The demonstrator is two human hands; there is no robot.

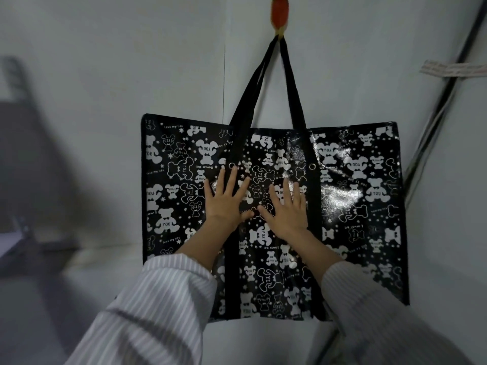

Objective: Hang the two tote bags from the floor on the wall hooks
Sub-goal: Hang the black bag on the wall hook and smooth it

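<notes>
A glossy black tote bag (350, 196) printed with white bears hangs flat against the pale wall. Its two black straps (291, 83) loop over an orange wall hook (279, 11) at the top of the view. My left hand (226, 200) lies flat on the bag's front, fingers spread and straight. My right hand (286, 209) lies flat beside it in the same way, thumbs nearly touching. Both hands press on the middle panel between the strap bands. Only this one bag is in view.
Dark cables (445, 93) run diagonally down the wall at the right, beside a strip of white tape (453, 69). A blurred dark piece of furniture (23, 159) stands at the left. The pale wall (131, 61) fills the rest.
</notes>
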